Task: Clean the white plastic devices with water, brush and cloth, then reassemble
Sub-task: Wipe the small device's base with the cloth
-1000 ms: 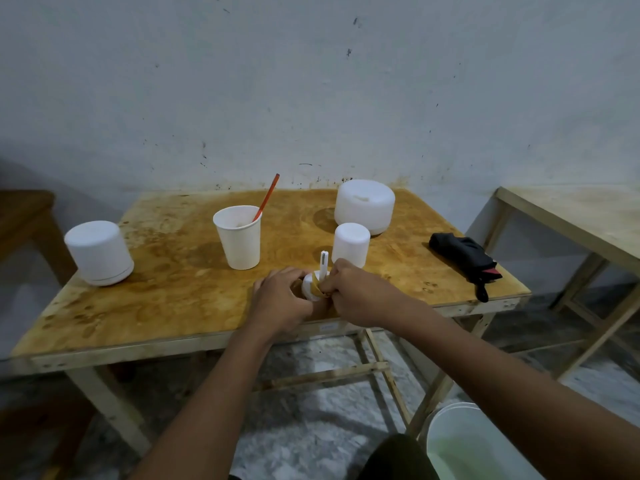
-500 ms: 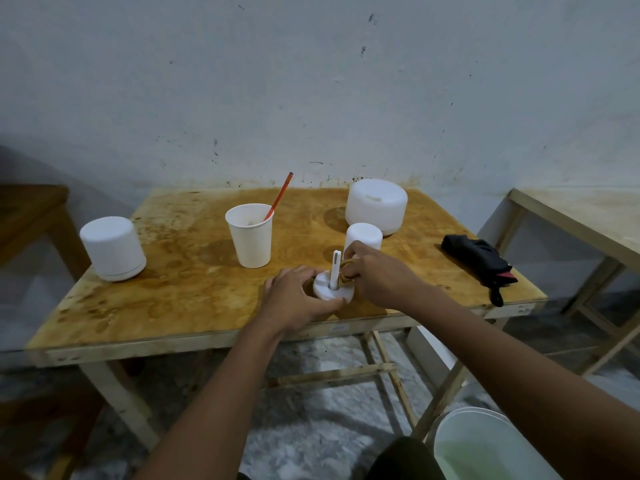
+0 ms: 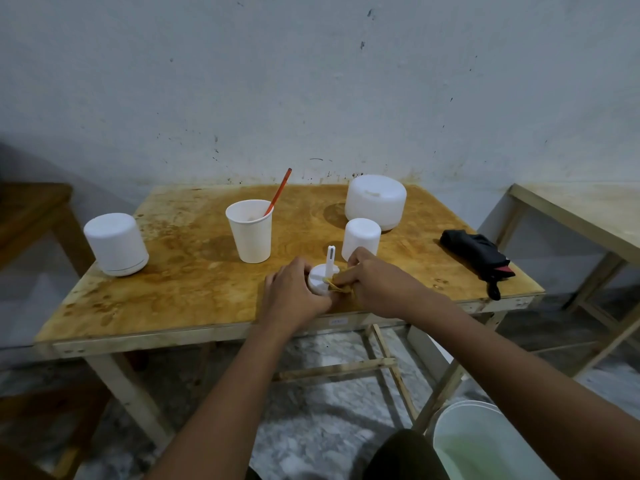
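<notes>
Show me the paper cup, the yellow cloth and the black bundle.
paper cup [image 3: 250,237], head view, on its front wall.
yellow cloth [image 3: 336,287], head view, on its crumpled visible fold.
black bundle [image 3: 474,249], head view, on its top middle.

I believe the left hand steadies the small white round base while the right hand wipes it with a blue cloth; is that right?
Not quite: the head view shows the right hand wiping with a yellow cloth, not blue; the rest holds.

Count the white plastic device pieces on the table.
4: left cylinder, wide dome at the back, small cylinder before it, stemmed base in the left hand. Cup excluded.
</notes>
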Motion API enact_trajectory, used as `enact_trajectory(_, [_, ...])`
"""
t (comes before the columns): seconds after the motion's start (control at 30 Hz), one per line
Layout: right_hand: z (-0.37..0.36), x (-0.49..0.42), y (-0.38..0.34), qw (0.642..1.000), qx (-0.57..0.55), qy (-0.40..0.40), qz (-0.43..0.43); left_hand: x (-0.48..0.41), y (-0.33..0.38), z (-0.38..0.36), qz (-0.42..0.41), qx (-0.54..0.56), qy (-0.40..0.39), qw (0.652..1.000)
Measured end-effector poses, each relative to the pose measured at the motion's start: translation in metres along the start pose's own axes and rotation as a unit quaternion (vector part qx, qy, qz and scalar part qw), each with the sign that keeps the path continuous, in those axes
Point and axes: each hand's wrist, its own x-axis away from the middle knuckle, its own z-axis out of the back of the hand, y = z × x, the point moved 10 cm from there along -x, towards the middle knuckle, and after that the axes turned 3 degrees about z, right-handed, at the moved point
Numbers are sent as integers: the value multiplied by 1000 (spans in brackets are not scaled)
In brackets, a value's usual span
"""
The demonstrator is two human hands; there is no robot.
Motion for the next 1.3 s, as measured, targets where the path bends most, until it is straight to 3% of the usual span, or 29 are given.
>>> enact_trajectory(0.2, [2,3,3,999,-22,-28,0,-17,-4,-16,-38,-25,-224,974])
enact_trajectory(0.3, [1,4,2,1000,-16,-21,-5,-19,2,-13,-55,-30,-190,980])
enact_trajectory(0.5, [-8,2,-13,1000,-20,-20,1,-1,5,-1,4,-48,-10,999])
enact_trajectory(0.57, [-5,1,-10,999,-31,-26,-3,-4,3,-1,6,-47,-30,998])
enact_trajectory(0.7, [1,5,-6,999,-41,-33,-11,-15,-4,-13,-26,-46,-195,979])
enact_trajectory(0.77, [2,4,-6,998,-51,-32,-13,-20,-9,-17,-34,-23,-232,972])
enact_trajectory(0.83, [0,0,-7,997,-67,-25,-16,-21,-11,-16,-28,-16,-212,977])
enact_trajectory(0.97, [-12,-6,-15,996,-78,-26,-33,-8,-1,3,11,-61,-29,998])
enact_trajectory(1.03, [-12,-7,-16,995,-82,-28,-39,1,2,10,25,-86,17,996])
enact_trajectory(1.1, [-9,-6,-11,993,-102,-32,-41,0,0,9,21,-85,-18,996])
enact_trajectory(1.3, [-5,-3,-4,993,-102,-44,-26,-17,-12,-3,-10,-20,-222,975])
